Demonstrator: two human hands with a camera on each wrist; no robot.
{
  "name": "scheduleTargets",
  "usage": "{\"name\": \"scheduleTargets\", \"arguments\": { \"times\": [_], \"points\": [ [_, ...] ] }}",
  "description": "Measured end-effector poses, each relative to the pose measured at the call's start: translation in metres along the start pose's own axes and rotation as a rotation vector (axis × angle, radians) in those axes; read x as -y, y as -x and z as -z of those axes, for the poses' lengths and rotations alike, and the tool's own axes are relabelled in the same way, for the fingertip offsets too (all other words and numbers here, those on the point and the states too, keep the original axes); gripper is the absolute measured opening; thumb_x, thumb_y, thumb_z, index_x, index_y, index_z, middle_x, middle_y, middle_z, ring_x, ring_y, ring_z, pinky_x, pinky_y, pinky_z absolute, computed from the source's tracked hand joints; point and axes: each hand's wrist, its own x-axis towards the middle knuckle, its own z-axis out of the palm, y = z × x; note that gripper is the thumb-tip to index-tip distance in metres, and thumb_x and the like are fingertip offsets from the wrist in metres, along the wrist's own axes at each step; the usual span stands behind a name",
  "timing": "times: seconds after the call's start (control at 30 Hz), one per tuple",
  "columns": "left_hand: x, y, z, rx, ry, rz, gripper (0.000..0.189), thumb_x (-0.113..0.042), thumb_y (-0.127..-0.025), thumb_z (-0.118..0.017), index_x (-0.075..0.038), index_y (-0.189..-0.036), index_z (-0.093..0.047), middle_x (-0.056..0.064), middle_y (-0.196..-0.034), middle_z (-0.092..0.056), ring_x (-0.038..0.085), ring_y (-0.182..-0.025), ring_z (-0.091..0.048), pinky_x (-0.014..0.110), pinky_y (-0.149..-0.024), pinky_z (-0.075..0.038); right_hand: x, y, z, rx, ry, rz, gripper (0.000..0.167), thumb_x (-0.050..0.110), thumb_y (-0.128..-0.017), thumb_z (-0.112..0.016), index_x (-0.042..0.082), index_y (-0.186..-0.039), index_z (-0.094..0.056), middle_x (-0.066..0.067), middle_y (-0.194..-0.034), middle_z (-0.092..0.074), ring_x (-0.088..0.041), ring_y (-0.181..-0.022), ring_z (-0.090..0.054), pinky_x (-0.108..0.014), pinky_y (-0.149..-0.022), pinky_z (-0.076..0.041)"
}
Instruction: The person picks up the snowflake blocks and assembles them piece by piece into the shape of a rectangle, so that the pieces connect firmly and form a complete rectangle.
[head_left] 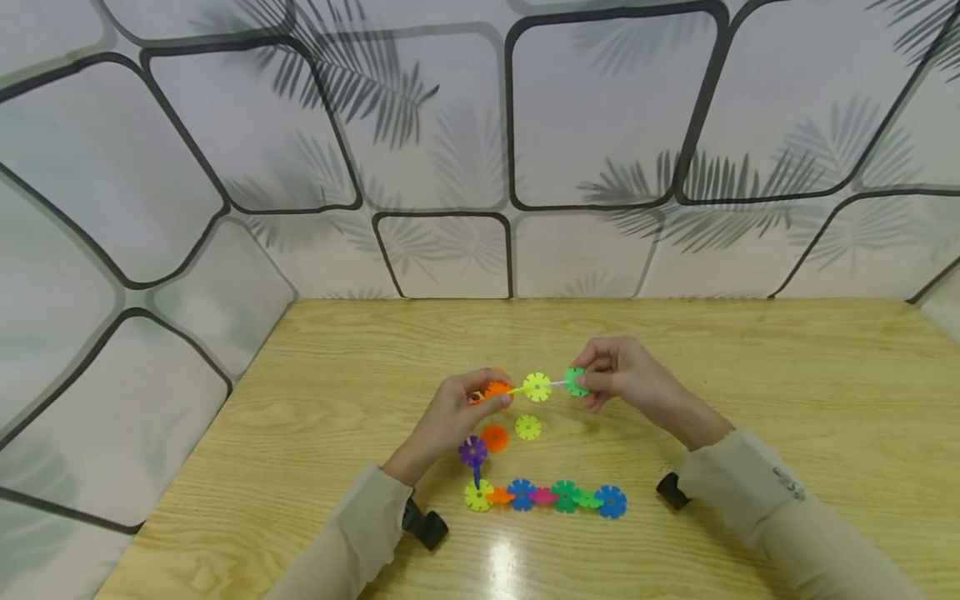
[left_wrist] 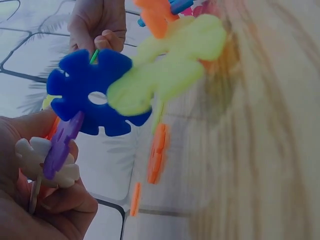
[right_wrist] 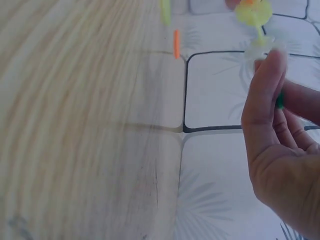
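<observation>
In the head view, a chain of notched plastic snowflake discs runs from a blue disc point(head_left: 612, 502) leftward to a yellow disc point(head_left: 479, 495), then turns up through a purple disc point(head_left: 472, 451) to my left hand point(head_left: 454, 419). That hand grips the chain by an orange disc point(head_left: 498, 392). From there the chain goes on through another yellow disc point(head_left: 537, 387) and an edge-on white one to a green disc point(head_left: 575, 382), which my right hand point(head_left: 622, 379) pinches between thumb and fingers. In the left wrist view, a white disc point(left_wrist: 32, 157) shows against the left hand.
Below the raised chain, a loose orange disc point(head_left: 494, 438) and a loose yellow disc point(head_left: 528, 427) lie on the wooden table point(head_left: 810, 375). Another orange disc partly shows behind the left hand. A patterned wall covering point(head_left: 585, 117) rises at the table's back and left.
</observation>
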Motion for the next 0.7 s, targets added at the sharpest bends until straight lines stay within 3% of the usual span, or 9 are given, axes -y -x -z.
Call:
{"name": "scheduleTargets", "arguments": {
  "times": [0.17, 0.43, 0.5, 0.57, 0.7],
  "points": [
    [0.001, 0.0, 0.001, 0.005, 0.016, 0.005, 0.017, -0.009, -0.1, -0.065, -0.001, -0.113, -0.071, 0.011, -0.107, -0.07, 0.014, -0.074, -0.048, 0.025, -0.066, -0.04, 0.0, -0.002, -0.001, 0.016, 0.001, 0.018, 0.004, -0.012, -0.094, -0.059, -0.009, -0.097, -0.059, -0.009, -0.08, -0.07, -0.014, -0.062, -0.066, -0.03, -0.061, -0.059],
    [-0.001, 0.003, 0.009, 0.037, 0.034, 0.043, 0.022, -0.012, -0.098, -0.069, 0.001, -0.115, -0.072, 0.011, -0.109, -0.069, 0.013, -0.066, -0.047, 0.021, -0.05, -0.035, -0.002, -0.003, 0.004, 0.125, -0.006, -0.002, 0.005, -0.006, -0.096, -0.06, -0.002, -0.094, -0.06, -0.013, -0.08, -0.07, -0.016, -0.063, -0.066, -0.033, -0.063, -0.059],
    [-0.002, 0.004, 0.013, 0.048, 0.033, 0.059, 0.023, -0.013, -0.097, -0.07, 0.001, -0.115, -0.072, 0.009, -0.101, -0.069, 0.013, -0.062, -0.047, 0.02, -0.049, -0.037, -0.001, -0.004, 0.005, 0.144, 0.023, -0.009, 0.002, -0.003, -0.097, -0.061, -0.005, -0.096, -0.061, -0.012, -0.081, -0.07, -0.016, -0.064, -0.066, -0.034, -0.064, -0.059],
    [-0.002, 0.005, 0.017, 0.055, 0.033, 0.07, 0.023, -0.014, -0.097, -0.07, 0.001, -0.115, -0.072, 0.011, -0.095, -0.069, 0.013, -0.062, -0.047, 0.02, -0.049, -0.038, 0.0, -0.005, 0.007, 0.155, 0.058, -0.015, 0.01, 0.0, -0.097, -0.063, -0.009, -0.099, -0.062, -0.009, -0.082, -0.071, -0.017, -0.065, -0.067, -0.035, -0.065, -0.059],
    [0.001, 0.008, 0.022, 0.061, 0.06, 0.099, 0.024, -0.013, -0.098, -0.069, 0.002, -0.116, -0.071, 0.017, -0.085, -0.066, 0.013, -0.054, -0.043, 0.021, -0.048, -0.04, 0.002, -0.01, 0.01, 0.144, 0.114, -0.03, 0.015, 0.003, -0.099, -0.061, -0.012, -0.102, -0.063, -0.015, -0.082, -0.07, -0.019, -0.067, -0.067, -0.038, -0.066, -0.06]
  ]
}}
